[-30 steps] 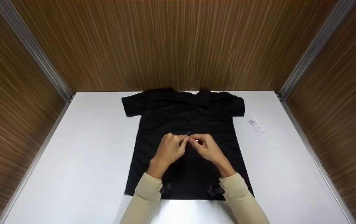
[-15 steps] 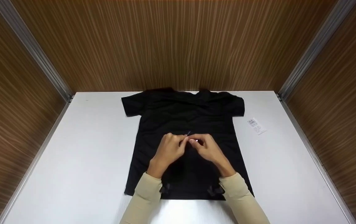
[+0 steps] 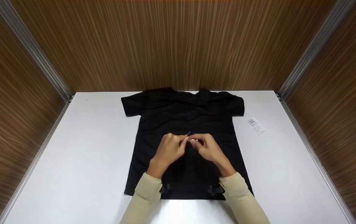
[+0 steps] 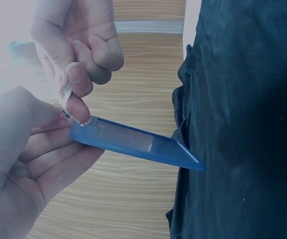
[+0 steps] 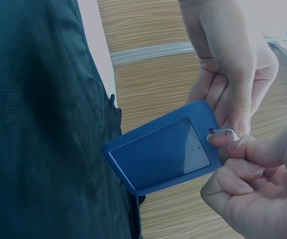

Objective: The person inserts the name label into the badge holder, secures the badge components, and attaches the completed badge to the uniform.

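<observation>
A blue badge holder (image 4: 133, 142) with a clear window hangs tilted between the two hands, over a black T-shirt (image 3: 185, 121). The left hand (image 3: 170, 148) grips it at its slotted end, fingers behind it and thumb at a small clear strap. In the right wrist view, this strap (image 5: 223, 132) with a metal snap passes at the slot. The right hand (image 3: 207, 147) pinches the strap between thumb and forefinger, the forefinger's tip right at the slot. Only a thin edge of the badge holder shows above the fingertips in the head view.
The T-shirt lies spread on a white table (image 3: 87, 155), collar toward the back wall. To its right lies a white printed card (image 3: 256, 126). Wood-patterned panels (image 3: 178, 46) enclose the table at the back and both sides.
The right thumb has shifted slightly to the right and toward the person at the strap. The left hand, T-shirt and card stay where they were.
</observation>
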Tool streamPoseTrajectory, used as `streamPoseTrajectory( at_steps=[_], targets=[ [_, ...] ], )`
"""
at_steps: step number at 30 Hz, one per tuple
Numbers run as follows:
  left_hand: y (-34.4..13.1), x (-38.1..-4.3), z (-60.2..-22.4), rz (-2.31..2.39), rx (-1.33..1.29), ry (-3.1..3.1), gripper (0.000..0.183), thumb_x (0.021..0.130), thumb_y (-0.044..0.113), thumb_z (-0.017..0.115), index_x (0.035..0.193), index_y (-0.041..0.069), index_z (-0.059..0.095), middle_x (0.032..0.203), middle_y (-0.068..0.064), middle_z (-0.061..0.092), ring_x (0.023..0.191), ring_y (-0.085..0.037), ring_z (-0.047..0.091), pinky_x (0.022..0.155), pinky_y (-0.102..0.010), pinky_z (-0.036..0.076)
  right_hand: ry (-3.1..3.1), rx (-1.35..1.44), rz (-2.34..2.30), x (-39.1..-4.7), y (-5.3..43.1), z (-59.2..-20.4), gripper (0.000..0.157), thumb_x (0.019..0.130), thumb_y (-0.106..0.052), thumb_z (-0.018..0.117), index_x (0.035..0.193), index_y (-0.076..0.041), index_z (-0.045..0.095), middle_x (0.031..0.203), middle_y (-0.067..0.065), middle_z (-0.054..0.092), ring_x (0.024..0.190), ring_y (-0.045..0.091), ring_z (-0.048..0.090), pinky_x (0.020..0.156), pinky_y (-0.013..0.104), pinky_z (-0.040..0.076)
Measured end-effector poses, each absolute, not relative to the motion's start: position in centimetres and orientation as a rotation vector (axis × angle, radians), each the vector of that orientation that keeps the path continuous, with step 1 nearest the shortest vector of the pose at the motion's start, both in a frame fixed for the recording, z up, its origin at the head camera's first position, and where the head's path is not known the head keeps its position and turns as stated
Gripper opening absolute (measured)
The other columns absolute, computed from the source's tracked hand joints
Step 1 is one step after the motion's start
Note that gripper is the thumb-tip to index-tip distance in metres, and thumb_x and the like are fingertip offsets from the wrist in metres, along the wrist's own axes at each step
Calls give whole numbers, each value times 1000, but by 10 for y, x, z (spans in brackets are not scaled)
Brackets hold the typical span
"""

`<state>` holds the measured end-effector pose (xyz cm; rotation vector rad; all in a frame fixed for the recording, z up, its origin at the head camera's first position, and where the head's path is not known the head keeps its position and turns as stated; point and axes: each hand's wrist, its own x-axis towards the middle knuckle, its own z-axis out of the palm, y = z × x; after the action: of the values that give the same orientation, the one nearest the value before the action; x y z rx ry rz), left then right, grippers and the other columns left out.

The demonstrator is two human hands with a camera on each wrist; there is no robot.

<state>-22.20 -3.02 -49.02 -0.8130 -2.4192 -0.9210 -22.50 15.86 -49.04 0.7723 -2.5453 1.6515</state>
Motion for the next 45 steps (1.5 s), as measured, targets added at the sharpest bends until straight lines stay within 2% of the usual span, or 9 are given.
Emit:
streamPoseTrajectory(
  at_steps=[4, 8, 17, 24, 29, 32, 41, 45],
  targets=[
    [-30, -222, -490, -922, -812, -2421, 23, 99, 8, 64, 85, 0, 80, 59, -7, 66, 53, -10, 56, 54, -26, 51, -2545, 781, 1629, -225, 159, -491, 20, 101, 1, 58, 104, -1, 77, 73, 15, 63, 61, 5, 50, 59, 19, 42],
    [-30, -222, -490, -931, -815, -2423, 24, 99, 8, 64, 83, 0, 80, 56, -5, 63, 51, -7, 49, 52, -24, 46, -2548, 788, 1612, -225, 159, -490, 19, 101, 1, 59, 103, -1, 77, 73, 14, 63, 61, 5, 50, 59, 19, 42],
    [-36, -226, -489, -1019, -763, -2342, 23, 98, 7, 65, 78, 4, 76, 60, -4, 65, 52, -7, 48, 51, -25, 45, -2527, 769, 1675, -224, 157, -490, 20, 99, 4, 58, 108, 5, 76, 71, 19, 61, 60, 4, 48, 56, 18, 39],
    [-38, -226, -487, -1035, -750, -2341, 19, 99, 8, 65, 86, 3, 78, 69, -6, 72, 55, -9, 56, 55, -25, 51, -2544, 711, 1705, -222, 156, -487, 20, 100, 2, 58, 108, 6, 76, 70, 8, 57, 59, 3, 48, 56, 18, 39],
    [-38, -226, -486, -1049, -746, -2362, 19, 100, 9, 64, 90, 3, 79, 81, -8, 78, 64, -14, 68, 64, -29, 58, -2569, 714, 1696, -223, 156, -486, 20, 100, 1, 57, 108, 8, 74, 70, 14, 58, 59, 3, 48, 56, 18, 39],
    [-38, -227, -486, -1075, -746, -2368, 20, 101, 11, 63, 92, 2, 78, 85, -8, 79, 68, -15, 70, 66, -30, 59, -2589, 708, 1687, -223, 158, -484, 21, 102, -1, 56, 109, 7, 74, 72, 16, 58, 59, 3, 48, 55, 19, 40],
    [-37, -227, -486, -1146, -756, -2389, 18, 103, 12, 62, 106, 2, 76, 93, -8, 79, 74, -13, 70, 69, -29, 59, -2584, 646, 1732, -224, 164, -482, 22, 103, -5, 57, 112, 6, 74, 82, 13, 63, 66, 9, 52, 61, 20, 43],
    [-37, -227, -486, -1169, -764, -2395, 18, 102, 10, 62, 112, 2, 75, 93, -8, 78, 73, -14, 68, 68, -30, 59, -2580, 635, 1742, -224, 164, -481, 21, 103, -5, 57, 111, 6, 74, 83, 17, 63, 67, 10, 51, 62, 20, 43]
  ],
)
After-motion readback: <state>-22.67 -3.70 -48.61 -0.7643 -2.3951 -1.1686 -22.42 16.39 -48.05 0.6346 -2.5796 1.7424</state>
